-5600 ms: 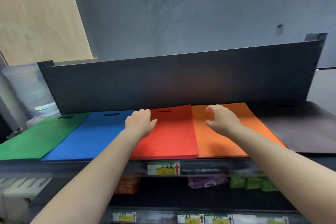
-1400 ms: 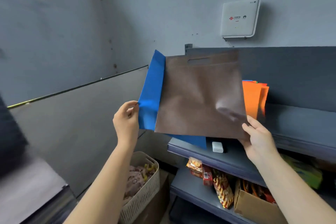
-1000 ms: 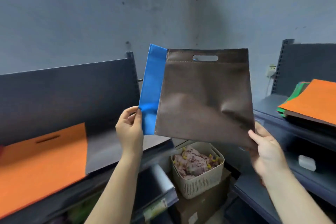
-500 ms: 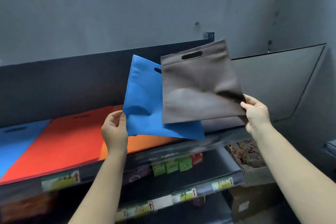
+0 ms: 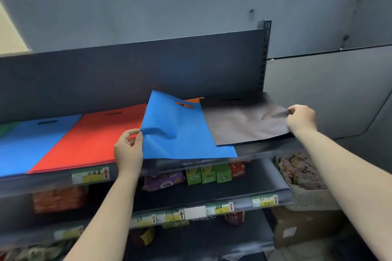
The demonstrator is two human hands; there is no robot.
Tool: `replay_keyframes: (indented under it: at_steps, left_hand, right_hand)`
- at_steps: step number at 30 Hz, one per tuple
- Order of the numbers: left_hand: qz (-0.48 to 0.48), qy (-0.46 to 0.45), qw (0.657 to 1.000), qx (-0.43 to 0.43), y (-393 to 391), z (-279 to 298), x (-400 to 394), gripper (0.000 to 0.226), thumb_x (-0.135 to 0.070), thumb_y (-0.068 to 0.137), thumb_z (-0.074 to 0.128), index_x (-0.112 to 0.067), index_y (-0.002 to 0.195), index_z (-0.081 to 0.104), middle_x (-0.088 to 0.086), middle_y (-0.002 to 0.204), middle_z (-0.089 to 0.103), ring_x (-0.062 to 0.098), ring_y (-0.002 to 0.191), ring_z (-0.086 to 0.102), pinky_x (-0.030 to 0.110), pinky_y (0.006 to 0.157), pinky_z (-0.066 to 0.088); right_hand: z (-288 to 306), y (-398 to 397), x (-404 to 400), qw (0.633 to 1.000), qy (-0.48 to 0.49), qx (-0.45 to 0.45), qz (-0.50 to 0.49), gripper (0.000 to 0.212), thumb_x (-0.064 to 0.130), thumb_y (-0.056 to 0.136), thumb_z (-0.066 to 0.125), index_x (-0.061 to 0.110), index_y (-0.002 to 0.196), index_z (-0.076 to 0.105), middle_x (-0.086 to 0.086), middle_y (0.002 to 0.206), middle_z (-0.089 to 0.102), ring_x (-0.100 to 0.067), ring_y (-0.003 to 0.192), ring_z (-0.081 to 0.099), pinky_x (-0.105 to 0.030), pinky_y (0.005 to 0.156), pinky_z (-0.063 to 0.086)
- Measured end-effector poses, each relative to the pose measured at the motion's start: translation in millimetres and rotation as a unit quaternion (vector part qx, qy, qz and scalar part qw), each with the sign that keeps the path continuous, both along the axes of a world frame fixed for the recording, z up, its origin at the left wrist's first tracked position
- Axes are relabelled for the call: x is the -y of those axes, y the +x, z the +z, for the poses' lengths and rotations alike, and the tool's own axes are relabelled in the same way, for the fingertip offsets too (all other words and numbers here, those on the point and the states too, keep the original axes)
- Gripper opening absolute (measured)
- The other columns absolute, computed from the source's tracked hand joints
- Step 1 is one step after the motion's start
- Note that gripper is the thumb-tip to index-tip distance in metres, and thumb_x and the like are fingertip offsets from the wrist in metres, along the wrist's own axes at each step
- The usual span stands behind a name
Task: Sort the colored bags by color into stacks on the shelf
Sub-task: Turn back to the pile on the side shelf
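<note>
My left hand (image 5: 128, 151) pinches the left edge of a blue bag (image 5: 178, 131), held low over the top shelf (image 5: 53, 178). It covers most of the orange stack (image 5: 194, 100). My right hand (image 5: 301, 119) pinches the right edge of a brown bag (image 5: 244, 124), which lies nearly flat over the shelf's right end and overlaps the blue bag. On the shelf lie a red stack (image 5: 89, 140), a blue stack (image 5: 31, 144) and a sliver of green (image 5: 5, 129) at the far left.
The dark back panel (image 5: 127, 74) rises behind the stacks, with an upright post (image 5: 264, 48) at its right end. Lower shelves hold snack packets and green boxes (image 5: 207, 174). A white basket (image 5: 305, 184) of goods stands at the right, above a cardboard box (image 5: 297, 229).
Both bags have come down from an upright hold toward the shelf. The brown bag now lies almost flat at the right end, and the blue bag has separated to the left.
</note>
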State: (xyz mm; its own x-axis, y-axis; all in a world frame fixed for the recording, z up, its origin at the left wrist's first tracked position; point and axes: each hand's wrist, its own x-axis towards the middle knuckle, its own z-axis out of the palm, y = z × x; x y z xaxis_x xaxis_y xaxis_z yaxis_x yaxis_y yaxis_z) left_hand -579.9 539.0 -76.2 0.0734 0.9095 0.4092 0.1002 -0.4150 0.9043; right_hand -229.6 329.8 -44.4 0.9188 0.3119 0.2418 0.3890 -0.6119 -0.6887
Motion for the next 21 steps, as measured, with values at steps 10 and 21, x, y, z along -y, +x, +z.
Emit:
replay_keyframes:
  at_steps: [10,21]
  left_hand:
    - [0.071,0.049,0.993,0.085,-57,20,-6,0.003,-0.016,0.094,0.058,-0.017,0.095,0.061,-0.003,0.081,0.064,0.016,0.081,0.061,0.030,0.074,0.049]
    - [0.115,0.069,0.981,0.143,-135,56,-55,0.008,-0.025,0.093,0.060,-0.029,0.087,0.062,-0.007,0.073,0.061,0.010,0.070,0.055,0.028,0.068,0.042]
  right_hand:
    - [11,-56,-46,0.970,-0.109,0.144,0.165,0.034,0.012,0.090,0.054,0.010,0.123,0.059,-0.012,0.128,0.054,-0.032,0.118,0.046,-0.037,0.094,0.037]
    - [26,-237,-167,0.900,0.003,-0.062,0.432,0.050,0.045,0.092,0.054,0.009,0.127,0.056,-0.004,0.122,0.061,-0.019,0.111,0.056,-0.031,0.092,0.044]
